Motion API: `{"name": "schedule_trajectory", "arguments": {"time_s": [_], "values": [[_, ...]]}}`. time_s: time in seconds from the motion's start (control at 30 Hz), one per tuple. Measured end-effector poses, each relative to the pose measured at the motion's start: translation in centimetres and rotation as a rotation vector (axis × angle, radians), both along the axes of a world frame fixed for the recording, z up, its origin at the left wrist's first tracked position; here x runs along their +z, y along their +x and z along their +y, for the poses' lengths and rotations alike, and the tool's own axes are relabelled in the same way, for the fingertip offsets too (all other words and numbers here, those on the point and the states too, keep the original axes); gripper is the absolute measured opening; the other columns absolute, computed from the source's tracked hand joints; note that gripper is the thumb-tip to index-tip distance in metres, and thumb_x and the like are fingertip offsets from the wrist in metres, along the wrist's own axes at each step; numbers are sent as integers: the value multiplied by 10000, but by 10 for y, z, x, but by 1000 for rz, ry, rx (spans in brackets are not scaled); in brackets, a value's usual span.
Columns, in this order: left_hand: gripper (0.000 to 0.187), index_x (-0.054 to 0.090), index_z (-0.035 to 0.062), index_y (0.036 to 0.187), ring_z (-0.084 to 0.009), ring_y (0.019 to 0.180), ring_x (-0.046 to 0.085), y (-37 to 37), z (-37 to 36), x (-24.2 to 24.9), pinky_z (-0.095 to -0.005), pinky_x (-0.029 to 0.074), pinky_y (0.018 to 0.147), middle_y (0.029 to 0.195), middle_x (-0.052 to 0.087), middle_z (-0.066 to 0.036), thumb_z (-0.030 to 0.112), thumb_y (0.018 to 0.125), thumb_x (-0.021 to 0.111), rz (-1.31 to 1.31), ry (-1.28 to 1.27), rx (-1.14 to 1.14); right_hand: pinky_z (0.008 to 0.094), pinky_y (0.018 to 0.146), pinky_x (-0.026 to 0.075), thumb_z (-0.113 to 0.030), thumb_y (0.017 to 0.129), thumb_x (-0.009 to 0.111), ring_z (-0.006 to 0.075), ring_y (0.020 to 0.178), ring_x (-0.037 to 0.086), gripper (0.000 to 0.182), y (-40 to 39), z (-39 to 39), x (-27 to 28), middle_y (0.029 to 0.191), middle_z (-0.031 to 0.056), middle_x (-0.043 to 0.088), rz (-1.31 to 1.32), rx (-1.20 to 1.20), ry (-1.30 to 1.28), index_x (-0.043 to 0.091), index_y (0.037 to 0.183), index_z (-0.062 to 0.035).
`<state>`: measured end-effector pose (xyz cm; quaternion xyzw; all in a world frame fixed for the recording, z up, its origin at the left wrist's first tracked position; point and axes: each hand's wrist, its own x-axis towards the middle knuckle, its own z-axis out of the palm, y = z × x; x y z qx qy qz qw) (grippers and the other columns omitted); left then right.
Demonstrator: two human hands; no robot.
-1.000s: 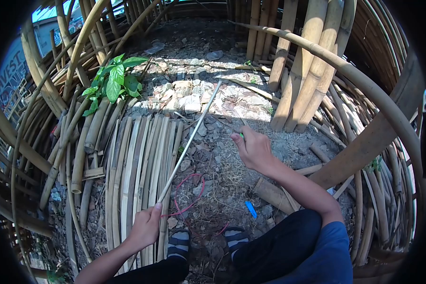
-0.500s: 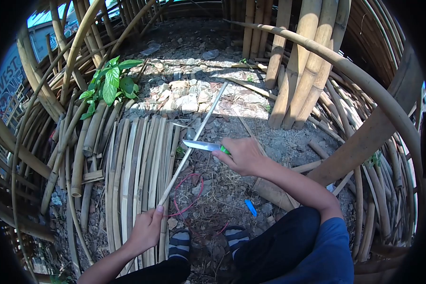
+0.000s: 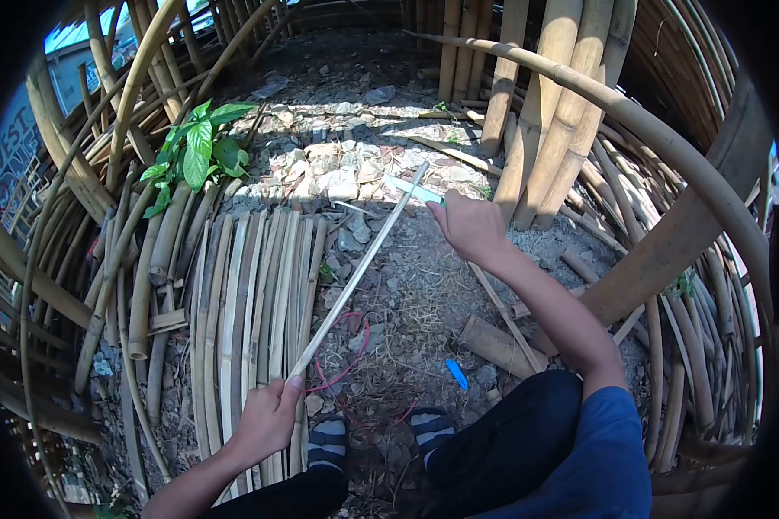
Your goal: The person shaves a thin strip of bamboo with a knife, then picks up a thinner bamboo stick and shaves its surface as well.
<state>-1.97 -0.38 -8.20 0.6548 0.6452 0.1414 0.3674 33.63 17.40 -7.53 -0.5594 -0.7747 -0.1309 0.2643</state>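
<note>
My left hand [image 3: 268,417] is closed round the near end of a long, pale bamboo strip [image 3: 355,275], which slants up and away to the right. My right hand [image 3: 471,227] grips a knife [image 3: 411,189]; its handle is mostly hidden in my fingers. The blade points left and lies across the strip near its far end. To the left, many split bamboo slats [image 3: 255,294] lie side by side on the ground, close to my left hand.
A blue object [image 3: 457,374] and pink string [image 3: 357,350] lie on the stony ground near my feet. A thick bamboo piece [image 3: 493,346] rests at right. Bamboo poles [image 3: 563,112] stand beyond, and a bent pole [image 3: 658,134] arches across the right. A leafy plant [image 3: 197,151] grows at left.
My right hand and the knife have moved away from me along the strip, toward its far end. The far end has swung slightly right, while my left hand has stayed in place.
</note>
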Motion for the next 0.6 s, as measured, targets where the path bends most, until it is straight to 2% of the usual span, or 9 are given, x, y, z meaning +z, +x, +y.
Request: {"name": "schedule_trajectory", "arguments": {"time_s": [0.03, 0.07, 0.17, 0.27, 0.33, 0.43, 0.47, 0.53, 0.6], "values": [[546, 599, -85, 822, -410, 613, 616, 0, 2, 1, -488, 469, 643, 599, 552, -258, 365, 1060, 402, -5, 4, -15, 477, 468, 462, -450, 986, 532, 362, 496, 598, 451, 5, 7, 9, 562, 160, 579, 5, -133, -95, 547, 796, -41], [545, 600, -84, 822, -411, 614, 615, 2, 5, 2, -490, 468, 643, 598, 550, -256, 362, 1061, 398, -13, 14, -26, 477, 468, 462, -450, 986, 532, 362, 496, 598, 451, 0, 3, 8, 562, 160, 579, -1, -131, -80, 547, 796, -41], [547, 596, -80, 812, -409, 614, 614, 1, 9, -4, -491, 467, 644, 602, 555, -254, 361, 1062, 391, 8, 13, -28, 477, 472, 464, -438, 1011, 487, 366, 506, 606, 467, -42, -47, -19, 566, 173, 585, -61, 261, -64, 560, 789, -34], [562, 588, -78, 793, -398, 602, 606, -2, 5, -4, -488, 465, 640, 600, 555, -246, 372, 1063, 384, 17, 12, -19, 499, 494, 468, -443, 1028, 448, 389, 519, 607, 494, -28, -26, -26, 585, 182, 597, -44, 361, 56, 564, 801, -20], [573, 597, -80, 803, -393, 601, 603, -10, 5, -9, -477, 467, 640, 604, 560, -241, 382, 1063, 379, 4, 8, -12, 470, 461, 492, -445, 999, 512, 355, 488, 622, 481, 13, 24, -6, 581, 155, 625, 56, -93, -8, 580, 780, -22], [567, 613, -83, 831, -403, 617, 605, -2, 11, 4, -469, 470, 645, 614, 561, -249, 378, 1062, 378, -31, -39, 16, 466, 451, 489, -456, 1002, 502, 356, 494, 628, 486, 15, 29, 2, 586, 144, 631, -28, -78, 23, 587, 793, -25], [556, 625, -83, 867, -409, 630, 610, -6, 12, -7, -464, 475, 651, 620, 559, -254, 374, 1062, 377, -22, -28, -6, 470, 451, 487, -465, 993, 514, 352, 499, 634, 487, 3, 22, -6, 588, 152, 628, 18, -62, 45, 568, 772, -34], [554, 624, -84, 871, -406, 631, 612, -6, 10, -16, -462, 476, 652, 621, 558, -254, 374, 1062, 377, -7, -8, -29, 464, 489, 484, -423, 983, 545, 368, 530, 617, 434, -27, -2, -22, 632, 159, 612, -51, 156, 32, 523, 772, -45], [544, 615, -78, 867, -404, 628, 615, -6, 6, -12, -463, 478, 651, 614, 557, -247, 370, 1062, 377, -9, 13, -48, 454, 486, 487, -419, 970, 567, 356, 524, 616, 425, -29, -13, -22, 642, 151, 612, -100, 225, 82, 511, 762, -53]]}}
